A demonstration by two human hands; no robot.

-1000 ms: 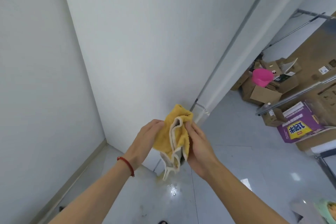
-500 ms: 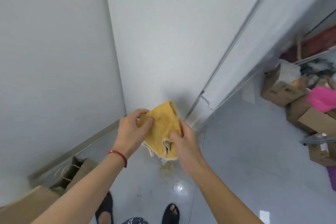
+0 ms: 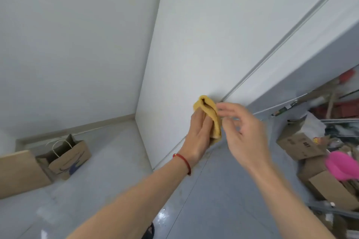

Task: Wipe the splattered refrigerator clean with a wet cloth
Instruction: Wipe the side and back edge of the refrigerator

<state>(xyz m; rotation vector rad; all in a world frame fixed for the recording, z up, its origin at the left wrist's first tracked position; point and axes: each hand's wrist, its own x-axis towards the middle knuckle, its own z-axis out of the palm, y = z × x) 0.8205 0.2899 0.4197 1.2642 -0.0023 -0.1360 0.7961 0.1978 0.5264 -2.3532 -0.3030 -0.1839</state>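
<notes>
- Two bare forearms enter from the bottom edge; the elbows are cut off. A thin red string bracelet (image 3: 182,162) circles the left wrist.
- The right hand (image 3: 245,132) hangs in the air just right of the cloth, motion-blurred, its fingers loosely spread and slightly bent, holding nothing; whether the fingertips graze the cloth cannot be told.
- The left hand (image 3: 200,134) grips the yellow cloth (image 3: 210,114), fingers pressed together and wrapped over its near face, the thumb hidden behind.
- The cloth is a nubby terry, mustard yellow, folded into a thick upright wad with a dark hollow at its top fold; its lower end pokes out below the palm. It sits low against the white refrigerator (image 3: 204,40), though actual contact cannot be made out.
- The refrigerator's side is a smooth, matte white panel, with a grey seam running diagonally up to the right. Any splatter on it is too faint to make out.
- The floor (image 3: 116,161) is glossy pale grey, showing a bright wet-looking glint near the bottom edge.
- To the left, a creased brown paper bag (image 3: 71,156) with white cord handles stands open beside a flat tan board cut by the frame.
- To the right, blurred cardboard boxes (image 3: 299,144) and a bright pink plastic object (image 3: 343,163) are piled together.
</notes>
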